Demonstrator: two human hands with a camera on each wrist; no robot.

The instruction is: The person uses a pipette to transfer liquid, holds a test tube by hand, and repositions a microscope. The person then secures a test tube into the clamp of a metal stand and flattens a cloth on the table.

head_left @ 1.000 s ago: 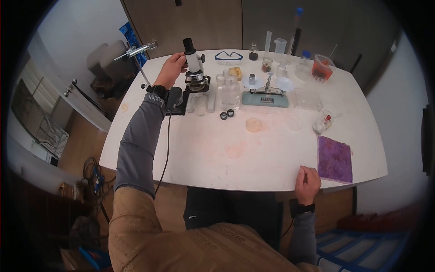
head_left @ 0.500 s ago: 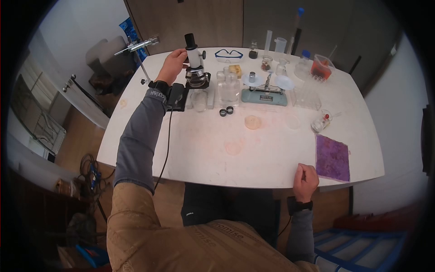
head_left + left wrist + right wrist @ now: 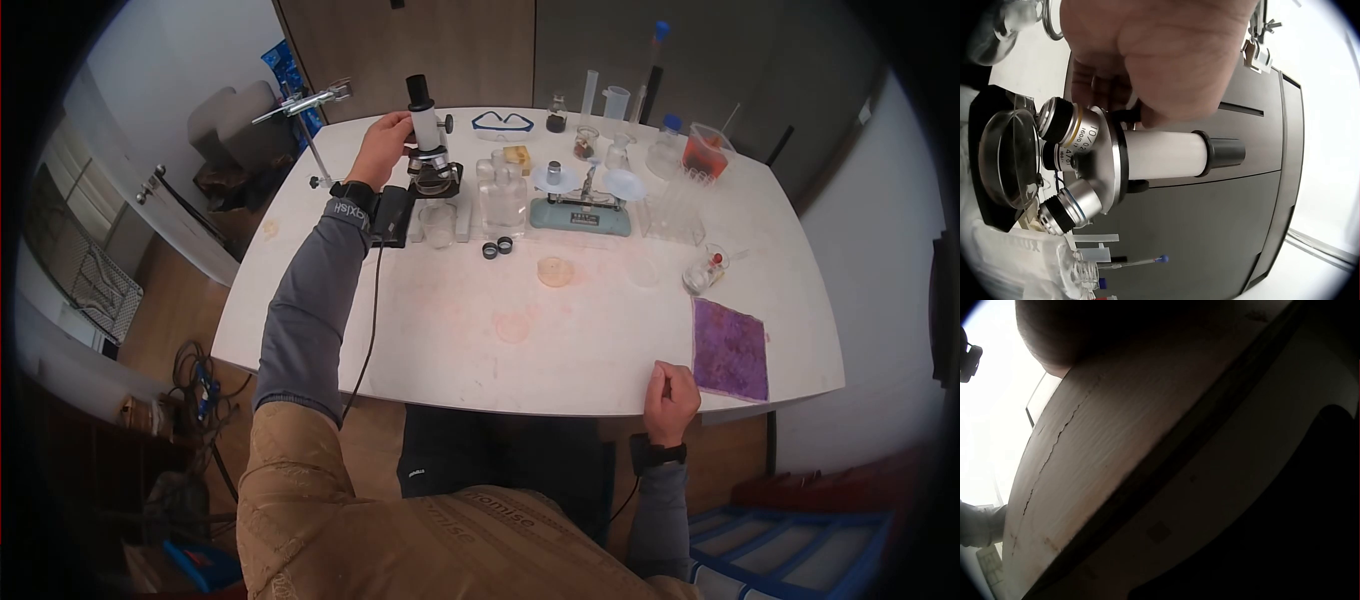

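At the back left of the table stands a microscope [image 3: 428, 135] with a white tube and black eyepiece. My left hand [image 3: 382, 150] is at its left side; in the left wrist view, thumb and fingers pinch a black focus knob [image 3: 1127, 116] beside the tube, the fingers partly hidden behind the palm. Below the silver objective lenses [image 3: 1069, 206], a clear round dish [image 3: 1010, 159] lies on the black stage [image 3: 991, 215]. My right hand [image 3: 671, 392] rests at the table's front edge with fingers loosely curled, holding nothing, left of a purple cloth [image 3: 730, 350].
Right of the microscope stand clear bottles [image 3: 502, 195] and a green balance [image 3: 580, 215]. Two small black rings [image 3: 497, 248] and a shallow dish [image 3: 554, 271] lie in front. Glassware, safety goggles [image 3: 503, 122] and a red-filled container [image 3: 706, 155] line the back. A clamp stand [image 3: 318, 150] is far left.
The head view has shifted slightly. My left hand stays at the microscope's side, and my right hand stays at the table edge.
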